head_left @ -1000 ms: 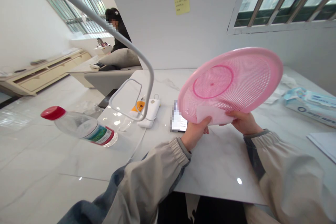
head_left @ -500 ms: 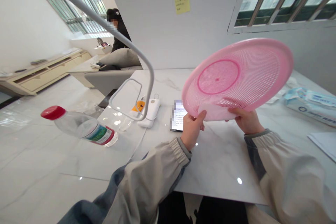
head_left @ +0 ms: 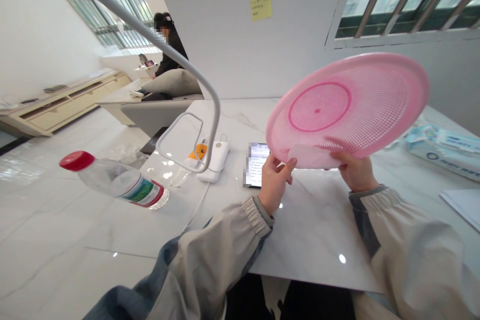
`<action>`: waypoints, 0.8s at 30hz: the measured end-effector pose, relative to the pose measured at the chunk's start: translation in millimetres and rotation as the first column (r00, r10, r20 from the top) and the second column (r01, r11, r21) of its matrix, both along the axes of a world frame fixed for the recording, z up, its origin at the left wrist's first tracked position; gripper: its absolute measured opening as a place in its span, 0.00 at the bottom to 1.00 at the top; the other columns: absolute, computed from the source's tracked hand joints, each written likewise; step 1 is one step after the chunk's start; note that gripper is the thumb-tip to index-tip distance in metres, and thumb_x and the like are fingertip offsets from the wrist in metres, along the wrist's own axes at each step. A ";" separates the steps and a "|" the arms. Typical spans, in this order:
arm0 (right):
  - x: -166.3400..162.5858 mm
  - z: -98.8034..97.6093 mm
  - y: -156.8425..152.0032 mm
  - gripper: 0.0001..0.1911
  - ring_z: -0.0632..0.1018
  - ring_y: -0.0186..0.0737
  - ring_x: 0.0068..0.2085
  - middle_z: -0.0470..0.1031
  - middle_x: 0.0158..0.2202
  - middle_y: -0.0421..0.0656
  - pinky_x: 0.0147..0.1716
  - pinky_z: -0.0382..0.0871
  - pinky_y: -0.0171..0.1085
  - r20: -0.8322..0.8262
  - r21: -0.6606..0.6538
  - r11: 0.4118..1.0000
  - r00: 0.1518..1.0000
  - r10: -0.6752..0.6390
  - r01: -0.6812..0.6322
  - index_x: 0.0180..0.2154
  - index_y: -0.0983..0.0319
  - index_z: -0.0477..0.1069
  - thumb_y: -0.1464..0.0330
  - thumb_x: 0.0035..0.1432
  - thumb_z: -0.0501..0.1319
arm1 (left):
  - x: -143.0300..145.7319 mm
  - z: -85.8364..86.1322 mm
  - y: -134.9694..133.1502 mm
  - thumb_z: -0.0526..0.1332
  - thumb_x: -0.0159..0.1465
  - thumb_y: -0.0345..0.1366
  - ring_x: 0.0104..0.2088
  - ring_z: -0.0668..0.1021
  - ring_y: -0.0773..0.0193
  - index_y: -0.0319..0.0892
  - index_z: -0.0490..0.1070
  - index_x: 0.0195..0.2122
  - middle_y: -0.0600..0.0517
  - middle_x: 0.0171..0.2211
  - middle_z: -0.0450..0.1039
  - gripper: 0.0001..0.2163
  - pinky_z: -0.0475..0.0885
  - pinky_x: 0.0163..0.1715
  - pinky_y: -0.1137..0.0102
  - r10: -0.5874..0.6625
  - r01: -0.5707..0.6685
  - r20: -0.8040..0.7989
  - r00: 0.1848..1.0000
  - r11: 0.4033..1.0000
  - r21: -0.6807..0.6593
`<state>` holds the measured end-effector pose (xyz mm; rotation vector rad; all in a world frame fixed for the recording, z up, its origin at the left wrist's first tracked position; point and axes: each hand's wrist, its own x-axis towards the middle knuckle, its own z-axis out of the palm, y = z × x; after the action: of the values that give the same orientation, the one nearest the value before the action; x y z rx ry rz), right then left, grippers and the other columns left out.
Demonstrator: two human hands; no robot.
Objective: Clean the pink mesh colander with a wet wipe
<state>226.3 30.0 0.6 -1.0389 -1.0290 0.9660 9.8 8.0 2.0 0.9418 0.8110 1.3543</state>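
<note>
A round pink plastic mesh basket (head_left: pixel 378 105) is held up tilted above the table, its inside facing me. A white wipe (head_left: pixel 314 156) lies over the near part of its rim. My left hand (head_left: pixel 273 185) is closed at the wipe's left end, thumb on top and fingers partly hidden behind the rim. My right hand (head_left: pixel 358 174) grips the rim at the wipe's right end, thumb on the inside; its other fingers are mostly hidden underneath. Behind my left hand, a lit phone (head_left: pixel 258 162) rests on the table.
At left stand a red-capped water bottle (head_left: pixel 123 185) and a white power bank (head_left: pixel 215 162) with a cable. A grey bent tube (head_left: pixel 213 105) crosses the view. On the right lie a blue wipes pack (head_left: pixel 442 150) and white paper (head_left: pixel 463 205). A person (head_left: pixel 174 42) sits farther back.
The basket has shifted slightly right, and my right hand has moved a little with it. My left hand stays almost in place. More of the phone shows now.
</note>
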 end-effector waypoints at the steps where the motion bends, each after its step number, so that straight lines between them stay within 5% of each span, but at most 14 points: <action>1: -0.2 0.5 0.2 0.22 0.84 0.50 0.33 0.86 0.40 0.49 0.21 0.76 0.41 -0.012 -0.007 1.000 1.000 0.000 0.000 0.49 0.60 0.84 0.64 0.51 0.73 | 0.1 0.2 0.0 0.77 0.61 0.46 0.21 0.68 0.77 0.41 0.74 0.47 0.49 0.45 0.79 0.20 0.65 0.22 0.71 -0.002 0.002 0.008 1.000 1.000 0.003; 10: -1.1 2.2 1.0 0.21 0.83 0.46 0.31 0.87 0.42 0.45 0.21 0.77 0.39 -0.121 -0.024 1.000 0.992 -0.021 0.018 0.45 0.58 0.85 0.69 0.44 0.76 | -1.3 0.3 2.0 0.78 0.60 0.43 0.25 0.70 0.74 0.43 0.70 0.45 0.51 0.44 0.79 0.21 0.64 0.21 0.73 0.045 -0.046 0.017 0.999 0.998 0.034; 17: 3.5 1.5 2.2 0.21 0.87 0.52 0.38 0.87 0.45 0.49 0.20 0.77 0.38 -0.122 0.043 0.998 0.992 -0.045 0.051 0.48 0.60 0.85 0.69 0.49 0.73 | -0.6 -1.8 -0.4 0.78 0.59 0.44 0.25 0.71 0.76 0.42 0.72 0.49 0.52 0.46 0.74 0.24 0.67 0.24 0.71 -0.014 0.013 -0.026 1.000 0.999 -0.029; 20: 5.1 0.9 1.5 0.21 0.87 0.52 0.40 0.87 0.46 0.48 0.21 0.77 0.37 -0.098 0.080 0.995 0.994 -0.045 0.052 0.49 0.60 0.85 0.69 0.51 0.71 | 0.1 0.5 -2.6 0.79 0.58 0.46 0.23 0.67 0.75 0.41 0.74 0.49 0.57 0.35 0.70 0.24 0.62 0.22 0.73 -0.113 0.115 0.024 0.993 0.989 -0.097; 24: 9.0 -1.8 1.1 0.20 0.87 0.52 0.42 0.87 0.44 0.47 0.26 0.78 0.39 -0.039 0.087 0.995 0.998 -0.049 0.053 0.49 0.57 0.85 0.67 0.52 0.71 | 0.6 4.8 -5.8 0.76 0.59 0.51 0.21 0.65 0.75 0.39 0.74 0.37 0.55 0.29 0.70 0.20 0.55 0.20 0.72 -0.319 0.325 0.062 0.946 0.935 -0.142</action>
<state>235.3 31.1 -1.2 -0.9664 -1.0015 0.8872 10.4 2.2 6.7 0.8832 0.6851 1.0088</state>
